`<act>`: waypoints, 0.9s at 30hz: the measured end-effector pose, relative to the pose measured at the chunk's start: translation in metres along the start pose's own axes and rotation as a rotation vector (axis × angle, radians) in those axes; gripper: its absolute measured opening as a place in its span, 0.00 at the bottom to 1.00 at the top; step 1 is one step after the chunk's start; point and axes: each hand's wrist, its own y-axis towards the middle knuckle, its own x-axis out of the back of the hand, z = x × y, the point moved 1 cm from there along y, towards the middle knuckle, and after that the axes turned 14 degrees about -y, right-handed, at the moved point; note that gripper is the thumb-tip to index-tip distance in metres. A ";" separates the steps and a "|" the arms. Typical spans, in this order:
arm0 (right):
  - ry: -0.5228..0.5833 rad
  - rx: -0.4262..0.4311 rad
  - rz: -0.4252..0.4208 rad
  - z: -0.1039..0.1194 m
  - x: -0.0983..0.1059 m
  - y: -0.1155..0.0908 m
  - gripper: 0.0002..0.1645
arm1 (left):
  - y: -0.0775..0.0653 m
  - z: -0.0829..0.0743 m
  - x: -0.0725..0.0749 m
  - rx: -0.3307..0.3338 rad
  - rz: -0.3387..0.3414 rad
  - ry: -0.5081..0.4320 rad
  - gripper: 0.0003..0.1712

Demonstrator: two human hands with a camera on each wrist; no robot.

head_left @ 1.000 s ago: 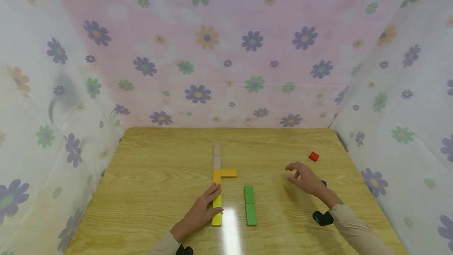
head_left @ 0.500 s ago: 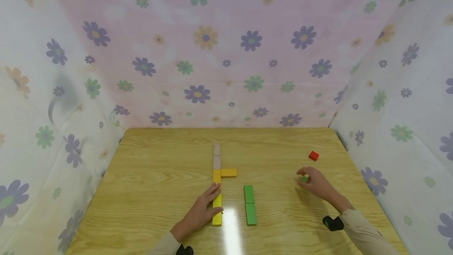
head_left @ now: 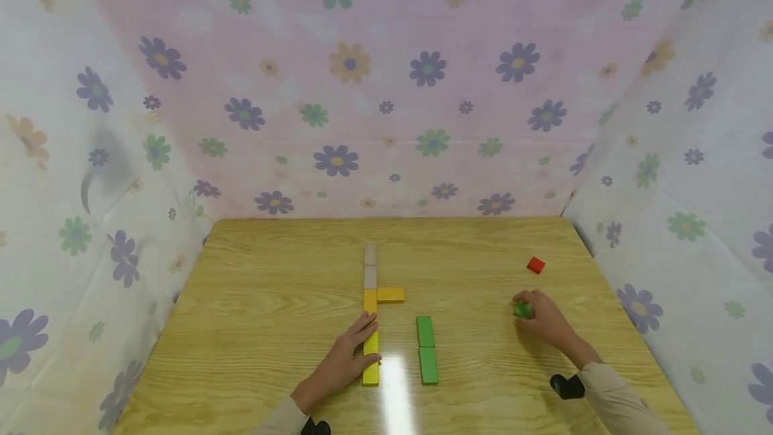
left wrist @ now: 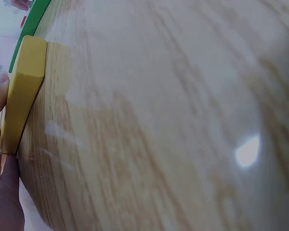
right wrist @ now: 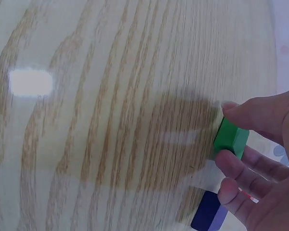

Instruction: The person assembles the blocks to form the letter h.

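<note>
A small green block is pinched between the thumb and fingers of my right hand, close over the right side of the table; the right wrist view shows the same block between the fingertips. My left hand rests across a straight column of yellow blocks, its fingers fairly straight and the thumb lying over the lower part. Above them the column continues with an orange-yellow block and pale wooden blocks. Another orange-yellow block sticks out sideways to the right.
Two green blocks lie end to end right of the column. A red block sits beyond my right hand. Beneath that hand lies a dark blue-purple block, hidden in the head view. Flowered cloth walls enclose the wooden table.
My right hand has moved to the right, over the dark block, and taken hold of the small green block, which it now shows more fully. The left hand stays put.
</note>
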 end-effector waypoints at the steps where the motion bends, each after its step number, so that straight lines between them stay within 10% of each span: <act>1: 0.001 0.000 -0.001 0.000 0.000 0.000 0.19 | 0.000 0.000 0.000 0.002 0.000 0.002 0.37; 27: 0.092 0.083 -0.032 0.041 0.003 0.022 0.16 | -0.001 0.002 0.000 -0.014 -0.007 -0.004 0.36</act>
